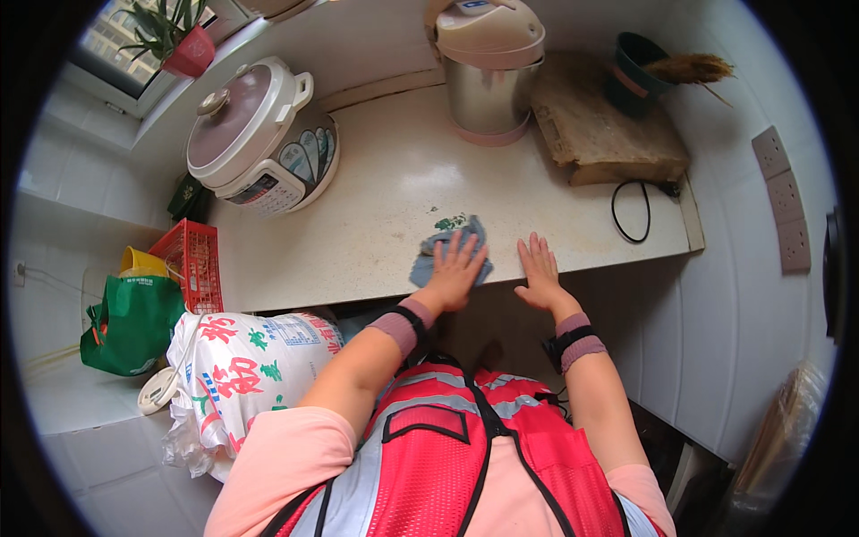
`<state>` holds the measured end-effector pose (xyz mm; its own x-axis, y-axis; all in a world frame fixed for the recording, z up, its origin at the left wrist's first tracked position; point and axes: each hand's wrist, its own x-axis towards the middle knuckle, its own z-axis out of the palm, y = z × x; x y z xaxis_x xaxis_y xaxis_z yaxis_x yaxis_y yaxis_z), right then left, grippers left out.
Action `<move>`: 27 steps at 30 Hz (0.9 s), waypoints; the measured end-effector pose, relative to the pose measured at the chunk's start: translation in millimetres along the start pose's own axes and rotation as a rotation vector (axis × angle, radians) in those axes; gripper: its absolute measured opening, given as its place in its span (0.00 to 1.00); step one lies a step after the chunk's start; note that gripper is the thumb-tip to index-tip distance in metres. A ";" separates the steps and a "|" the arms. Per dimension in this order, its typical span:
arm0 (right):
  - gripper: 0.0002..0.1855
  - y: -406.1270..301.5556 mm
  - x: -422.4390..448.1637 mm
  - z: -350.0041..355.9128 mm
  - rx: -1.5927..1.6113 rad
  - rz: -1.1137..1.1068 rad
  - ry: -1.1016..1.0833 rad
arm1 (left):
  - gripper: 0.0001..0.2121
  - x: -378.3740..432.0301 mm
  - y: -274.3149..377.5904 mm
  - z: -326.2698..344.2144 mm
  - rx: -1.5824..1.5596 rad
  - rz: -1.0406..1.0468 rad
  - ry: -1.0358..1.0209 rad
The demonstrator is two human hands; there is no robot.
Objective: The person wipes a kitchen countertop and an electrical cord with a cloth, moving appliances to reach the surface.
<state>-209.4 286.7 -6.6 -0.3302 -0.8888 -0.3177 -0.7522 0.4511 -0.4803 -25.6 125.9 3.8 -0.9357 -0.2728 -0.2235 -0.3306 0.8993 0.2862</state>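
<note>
My left hand [453,272] lies palm down with its fingers spread, holding a blue-grey cloth [424,267] against the white countertop [322,245]. The cloth is bunched beneath my palm and shows on both sides of it. Just beyond the cloth are green patches [451,222], stuck bits or marks, I cannot tell which. To the right, my right hand [541,274] rests flat at the counter's front edge, fingers a little apart and nothing in it. Small dark specks dot the surface around the cloth.
An electric pressure cooker [262,144] stands at back left, a hot water dispenser pot [493,87] at the back. A worn board [590,127] bears a green pot [634,77]; a black cable loop [631,211] lies before it. At left are a red basket [194,262], green bag [137,322] and white sack [262,376].
</note>
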 end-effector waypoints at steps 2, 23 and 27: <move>0.58 1.0 -0.1 0.2 0.001 -0.006 0.010 | 0.54 23.2 17.1 -1.6 -0.087 0.039 -0.003; 0.38 -5.6 57.5 -1.1 -0.310 0.218 0.553 | 0.33 -130.7 -164.5 1.1 0.085 -1.328 0.476; 0.38 -7.6 54.7 -2.0 -0.377 0.214 0.580 | 0.34 -64.2 -69.8 14.2 0.033 -0.685 0.512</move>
<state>-222.9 234.5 -18.7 -0.6633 -0.7306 0.1621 -0.7479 0.6549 -0.1087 59.2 85.5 -15.0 -0.4734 -0.8735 0.1134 -0.8473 0.4868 0.2124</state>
